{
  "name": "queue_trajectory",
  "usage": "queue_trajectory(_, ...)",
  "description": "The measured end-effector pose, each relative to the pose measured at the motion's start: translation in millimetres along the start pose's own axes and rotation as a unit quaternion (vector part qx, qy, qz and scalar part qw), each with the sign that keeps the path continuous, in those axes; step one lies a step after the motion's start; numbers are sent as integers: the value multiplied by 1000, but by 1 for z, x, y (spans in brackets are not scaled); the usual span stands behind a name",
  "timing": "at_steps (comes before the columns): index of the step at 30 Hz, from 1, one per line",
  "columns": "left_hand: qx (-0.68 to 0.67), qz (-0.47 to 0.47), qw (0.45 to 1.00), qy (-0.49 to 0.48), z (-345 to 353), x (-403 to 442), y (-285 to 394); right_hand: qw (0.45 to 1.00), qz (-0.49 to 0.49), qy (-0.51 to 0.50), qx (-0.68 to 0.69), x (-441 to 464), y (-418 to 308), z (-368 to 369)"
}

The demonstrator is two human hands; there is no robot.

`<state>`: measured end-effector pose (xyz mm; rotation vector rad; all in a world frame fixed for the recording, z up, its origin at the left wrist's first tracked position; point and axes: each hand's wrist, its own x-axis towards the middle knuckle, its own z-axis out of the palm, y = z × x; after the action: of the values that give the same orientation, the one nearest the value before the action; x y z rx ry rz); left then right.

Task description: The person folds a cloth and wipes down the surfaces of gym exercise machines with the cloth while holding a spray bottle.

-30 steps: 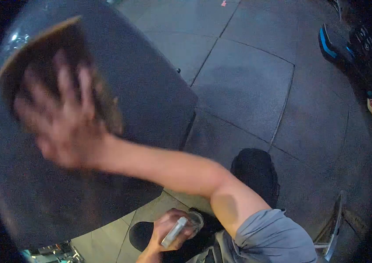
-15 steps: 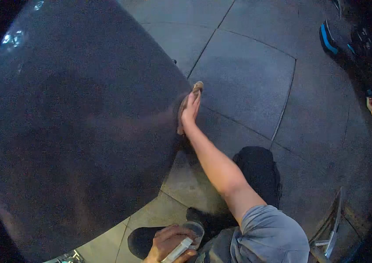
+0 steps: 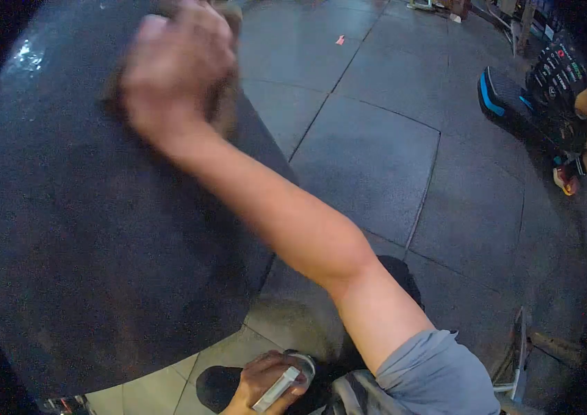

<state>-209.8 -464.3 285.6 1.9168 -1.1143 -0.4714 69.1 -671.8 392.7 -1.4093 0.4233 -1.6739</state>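
Observation:
A large dark, glossy curved panel [image 3: 120, 242] fills the left side of the view. My right hand [image 3: 179, 69], blurred by motion, lies over its upper part with the arm stretched across it. Under that hand is a brown cloth [image 3: 228, 111], bunched and showing at both sides of the fingers. Low in the view, near my knee, my left hand [image 3: 262, 377] is closed around a clear container with a white top [image 3: 277, 389], which looks like a spray bottle. Its lower part is hidden.
Grey floor tiles [image 3: 369, 152] stretch to the right of the panel. A person in dark printed clothing [image 3: 560, 86] is at the far right, by a black pad with a blue edge [image 3: 491, 97]. A metal frame [image 3: 518, 353] stands at lower right.
My right hand has moved with the cloth from the panel's right edge, up and left onto its upper surface. My left hand stays low with the container. The view has shifted slightly.

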Motion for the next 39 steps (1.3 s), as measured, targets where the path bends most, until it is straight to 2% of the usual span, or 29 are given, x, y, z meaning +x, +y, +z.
queue_trajectory(1,14,16,1000,-1,-4,-1,-3,997,-54,-6,-47,1,-27,8)
queue_trajectory(2,-71,-93,993,17,-3,-2,5,996,-68,-32,-41,-4,-29,3)
queue_trajectory(4,-239,-296,923,58,7,-13,21,991,-101,-84,-23,-25,-18,-20)
queue_trajectory(6,-350,-256,900,40,12,-33,1,984,-95,-153,-13,-82,19,-56)
queue_trajectory(7,-402,-233,885,29,16,-38,-7,982,-107,-156,-1,-117,48,-80)
queue_trajectory(8,-277,-151,948,40,13,-31,1,977,-42,-206,30,-154,73,-104)
queue_trajectory(9,-142,-62,987,52,10,-17,9,983,32,-177,44,-191,100,-125)
queue_trajectory(10,1,27,997,66,10,-13,10,984,83,-148,48,-219,130,-136)
queue_trajectory(11,-19,49,996,78,9,-11,11,966,205,-150,-52,-256,177,-139)
queue_trajectory(12,-43,70,992,91,7,-11,9,898,398,-139,-129,-267,214,-127)
queue_trajectory(13,-70,95,988,104,8,-8,4,867,451,-138,-160,-249,227,-114)
queue_trajectory(14,-29,196,960,199,19,-2,-7,869,449,-139,-155,-220,222,-100)
queue_trajectory(16,44,385,841,377,46,7,-32,874,441,-140,-150,-152,188,-78)
queue_trajectory(17,34,353,892,280,25,5,-15,904,379,-161,-115,-120,182,-63)
queue_trajectory(18,-13,284,930,235,12,1,-1,928,314,-183,-81,-89,175,-45)
queue_trajectory(19,-57,209,958,188,15,-5,19,927,309,-202,-73,-51,140,-40)
queue_trajectory(20,-105,133,976,133,11,-6,24,925,305,-216,-70,-15,96,-31)
queue_trajectory(21,-192,58,973,112,19,-15,20,943,264,-190,-72,8,60,-17)
queue_trajectory(24,-75,131,980,130,11,-5,27,974,174,-139,-51,71,-25,15)
queue_trajectory(26,-69,129,980,136,14,-6,27,977,97,-177,-69,117,-48,41)
queue_trajectory(28,-53,122,980,145,16,-9,24,970,140,-196,-30,146,-105,30)
queue_trajectory(30,-26,107,981,159,14,-15,23,972,66,-227,9,166,-138,30)
queue_trajectory(31,-34,108,981,159,12,-18,24,970,28,-241,30,168,-147,31)
queue_trajectory(35,-48,134,977,160,20,-18,31,981,-168,-94,12,151,-149,44)
queue_trajectory(37,-54,152,973,165,22,-20,31,938,-321,-124,22,103,-147,8)
queue_trajectory(38,-55,163,969,178,21,-21,31,924,-368,-79,66,71,-144,-2)
queue_trajectory(39,-55,174,963,197,20,-22,32,908,-412,-61,52,51,-143,-13)
